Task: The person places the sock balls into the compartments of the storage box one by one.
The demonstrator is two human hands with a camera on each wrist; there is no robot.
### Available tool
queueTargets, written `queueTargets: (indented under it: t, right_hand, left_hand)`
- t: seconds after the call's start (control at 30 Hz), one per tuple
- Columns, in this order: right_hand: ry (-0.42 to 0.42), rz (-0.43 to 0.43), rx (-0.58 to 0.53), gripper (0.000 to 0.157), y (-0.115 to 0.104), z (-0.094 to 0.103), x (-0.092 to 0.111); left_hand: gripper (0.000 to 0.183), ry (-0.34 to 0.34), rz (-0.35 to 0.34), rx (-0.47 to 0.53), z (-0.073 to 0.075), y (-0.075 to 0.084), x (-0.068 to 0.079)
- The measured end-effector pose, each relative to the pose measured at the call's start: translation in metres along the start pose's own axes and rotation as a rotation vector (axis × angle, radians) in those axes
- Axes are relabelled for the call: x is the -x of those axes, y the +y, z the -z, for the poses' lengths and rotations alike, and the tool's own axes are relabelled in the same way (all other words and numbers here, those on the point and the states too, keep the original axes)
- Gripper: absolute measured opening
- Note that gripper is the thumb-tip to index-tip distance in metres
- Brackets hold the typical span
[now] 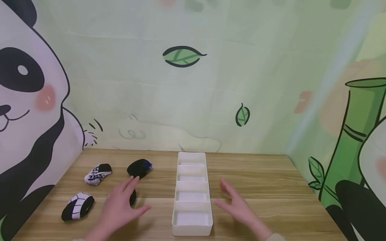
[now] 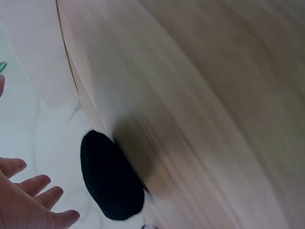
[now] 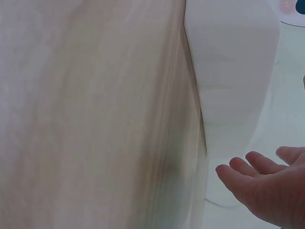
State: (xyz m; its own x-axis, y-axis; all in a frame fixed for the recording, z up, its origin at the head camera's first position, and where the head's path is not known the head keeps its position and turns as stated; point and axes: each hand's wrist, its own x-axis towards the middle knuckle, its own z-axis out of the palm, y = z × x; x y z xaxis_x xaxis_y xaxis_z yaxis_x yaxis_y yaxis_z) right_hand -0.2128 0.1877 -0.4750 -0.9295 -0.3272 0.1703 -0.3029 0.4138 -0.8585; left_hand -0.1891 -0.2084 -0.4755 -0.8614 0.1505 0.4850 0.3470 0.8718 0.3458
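Observation:
My left hand (image 1: 119, 202) hovers over the left part of the wooden table, fingers spread and thumb out, holding nothing. Partly hidden behind it is a small black bundle (image 1: 133, 197), which looks like a rolled sock. Just beyond the fingertips lies a black rolled sock (image 1: 138, 168) with a blue tip. In the left wrist view, a black bundle (image 2: 110, 176) sits beside the loosely extended fingers (image 2: 50, 196). A long white box (image 1: 192, 231) with several compartments stands mid-table, its compartments bare. Right of it, my right hand (image 1: 239, 207) is held with fingers extended, nothing in it.
Farther left on the table (image 1: 253, 167) are a white rolled sock (image 1: 95, 175) with black patterning and a black one with a white, lined band (image 1: 79, 206). Behind the table hangs a green backdrop (image 1: 144, 87) with panda, leaf and bamboo drawings.

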Motion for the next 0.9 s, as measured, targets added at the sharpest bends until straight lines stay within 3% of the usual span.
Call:
queueTargets:
  t: [0.3,0.7,0.9]
  right_hand:
    - [-0.052,-0.055,-0.202,0.076,-0.001,-0.008,0.000]
    - [-0.119,-0.083,-0.335,0.080,0.003,-0.015,0.000]
    - [-0.138,-0.091,-0.372,0.080,0.002,-0.016,0.000]
  left_hand:
    - [0.100,-0.071,0.097,0.072,0.009,-0.021,0.002]
    - [0.104,-0.174,0.248,0.203,0.015,-0.045,0.002]
    - [0.104,-0.193,0.259,0.228,0.017,-0.049,0.003]
